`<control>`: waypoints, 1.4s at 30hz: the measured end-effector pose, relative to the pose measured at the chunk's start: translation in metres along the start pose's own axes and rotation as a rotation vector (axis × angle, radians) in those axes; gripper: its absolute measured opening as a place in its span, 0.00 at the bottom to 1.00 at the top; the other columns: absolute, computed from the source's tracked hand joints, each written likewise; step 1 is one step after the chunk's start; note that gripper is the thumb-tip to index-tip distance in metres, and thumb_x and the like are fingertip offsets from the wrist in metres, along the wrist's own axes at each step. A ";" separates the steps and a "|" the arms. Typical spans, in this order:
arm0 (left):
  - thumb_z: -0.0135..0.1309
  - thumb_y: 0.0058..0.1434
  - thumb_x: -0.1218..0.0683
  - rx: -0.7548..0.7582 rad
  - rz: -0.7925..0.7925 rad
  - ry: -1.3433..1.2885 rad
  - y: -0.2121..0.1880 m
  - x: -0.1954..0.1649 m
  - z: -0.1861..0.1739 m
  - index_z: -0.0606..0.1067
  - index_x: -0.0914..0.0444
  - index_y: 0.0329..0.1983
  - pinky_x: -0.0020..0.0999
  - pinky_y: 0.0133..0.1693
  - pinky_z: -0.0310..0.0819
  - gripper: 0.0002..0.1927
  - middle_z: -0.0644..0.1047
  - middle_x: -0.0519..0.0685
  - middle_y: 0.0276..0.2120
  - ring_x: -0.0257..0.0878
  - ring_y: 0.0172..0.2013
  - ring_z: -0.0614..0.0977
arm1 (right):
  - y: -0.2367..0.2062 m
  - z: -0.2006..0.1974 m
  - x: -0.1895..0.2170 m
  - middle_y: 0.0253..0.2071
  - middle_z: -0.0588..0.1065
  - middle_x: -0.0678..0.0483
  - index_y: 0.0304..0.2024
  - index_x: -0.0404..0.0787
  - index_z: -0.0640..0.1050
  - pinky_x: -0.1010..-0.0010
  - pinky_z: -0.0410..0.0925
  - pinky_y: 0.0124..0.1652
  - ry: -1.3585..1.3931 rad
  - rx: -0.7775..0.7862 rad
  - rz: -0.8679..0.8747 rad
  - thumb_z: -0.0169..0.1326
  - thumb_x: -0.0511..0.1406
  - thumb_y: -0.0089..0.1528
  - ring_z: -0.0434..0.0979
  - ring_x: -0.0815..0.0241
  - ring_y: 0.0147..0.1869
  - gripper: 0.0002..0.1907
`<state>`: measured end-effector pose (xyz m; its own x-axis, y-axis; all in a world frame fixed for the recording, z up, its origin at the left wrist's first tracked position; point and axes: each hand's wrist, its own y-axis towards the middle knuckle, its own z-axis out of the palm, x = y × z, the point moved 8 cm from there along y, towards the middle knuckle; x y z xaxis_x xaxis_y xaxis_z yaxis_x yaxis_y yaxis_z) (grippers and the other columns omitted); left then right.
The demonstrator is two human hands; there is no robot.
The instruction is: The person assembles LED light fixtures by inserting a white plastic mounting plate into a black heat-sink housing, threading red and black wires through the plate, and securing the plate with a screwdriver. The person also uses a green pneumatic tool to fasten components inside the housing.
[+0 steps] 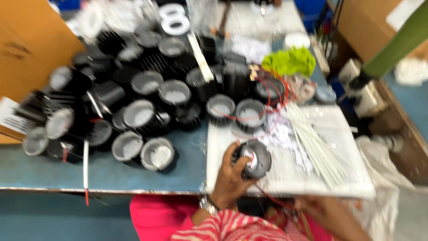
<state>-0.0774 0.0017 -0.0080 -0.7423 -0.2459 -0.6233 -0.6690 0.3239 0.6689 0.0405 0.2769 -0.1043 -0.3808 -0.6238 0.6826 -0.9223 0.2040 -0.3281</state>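
Table (102,172): blue top, fills the left and centre of the frame. Frame is motion-blurred, so fine detail is uncertain.

Heap of black finned housings (133,102): piled across the upper left and centre, many with pale round faces up. It crowds right up to the board, so I judge I should keep my elbow in and work only over the board.

White board (330,134): lies right of centre, its near edge along the table's near edge. This is my working surface.

Bundle of white sleeves (316,143): thin rods fanned diagonally over the right half of the board. Just beside them, toward the centre, lie scattered white paper scraps (285,134).

Green parts (290,60): a bright clump at upper centre-right, well apart from my hands.

Left hand (229,180): low centre, fingers clamped around the side of one round black housing (255,158), which sits on the near left part of the board, tilted so its face points up and toward me. Grip looks firm; I judge it best to hold by the fins and keep the face clear.

Right hand (327,214): bottom right, below the board's edge, apart from the left. Too blurred to tell whether it is closed.

Red wire (267,196): a thin strand running from the held housing down toward my right hand. Judgement: keep it slack, do not tug it against the housing, keep it off the sleeves.
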 end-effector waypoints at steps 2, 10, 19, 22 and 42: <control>0.77 0.43 0.55 0.039 0.059 0.000 -0.006 -0.001 0.003 0.69 0.55 0.53 0.46 0.61 0.74 0.36 0.60 0.66 0.68 0.63 0.63 0.72 | -0.026 -0.038 0.054 0.34 0.85 0.53 0.42 0.40 0.85 0.65 0.76 0.42 0.043 -0.236 -0.086 0.62 0.38 0.60 0.86 0.59 0.39 0.11; 0.78 0.48 0.51 -0.045 0.229 0.010 -0.019 -0.010 -0.004 0.60 0.55 0.67 0.54 0.67 0.73 0.48 0.61 0.59 0.66 0.65 0.69 0.69 | -0.037 -0.021 0.226 0.55 0.76 0.44 0.35 0.38 0.82 0.58 0.70 0.53 -0.110 -0.614 -0.759 0.65 0.36 0.55 0.79 0.45 0.56 0.09; 0.77 0.47 0.50 -0.068 0.232 0.072 -0.021 -0.012 0.001 0.61 0.54 0.68 0.50 0.62 0.77 0.49 0.63 0.60 0.64 0.66 0.67 0.71 | -0.001 -0.002 0.218 0.49 0.80 0.47 0.30 0.37 0.80 0.62 0.74 0.41 0.039 -0.508 -0.568 0.63 0.37 0.52 0.83 0.46 0.44 0.10; 0.75 0.47 0.54 -0.049 0.240 0.128 -0.026 -0.008 0.005 0.62 0.53 0.68 0.51 0.63 0.77 0.47 0.64 0.59 0.64 0.66 0.67 0.72 | 0.012 0.009 0.201 0.46 0.80 0.49 0.29 0.37 0.80 0.62 0.75 0.38 0.030 -0.415 -0.454 0.62 0.38 0.52 0.84 0.47 0.38 0.10; 0.75 0.45 0.54 0.009 0.124 0.055 -0.023 0.012 0.019 0.60 0.59 0.69 0.52 0.58 0.77 0.51 0.61 0.69 0.65 0.68 0.63 0.72 | 0.044 0.008 0.177 0.48 0.81 0.45 0.36 0.40 0.84 0.62 0.77 0.41 -0.010 -0.459 -0.673 0.64 0.37 0.54 0.85 0.45 0.42 0.10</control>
<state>-0.0697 0.0089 -0.0385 -0.8202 -0.2530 -0.5130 -0.5720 0.3634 0.7353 -0.0668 0.1691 -0.0031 0.2636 -0.7292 0.6315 -0.8890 0.0705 0.4524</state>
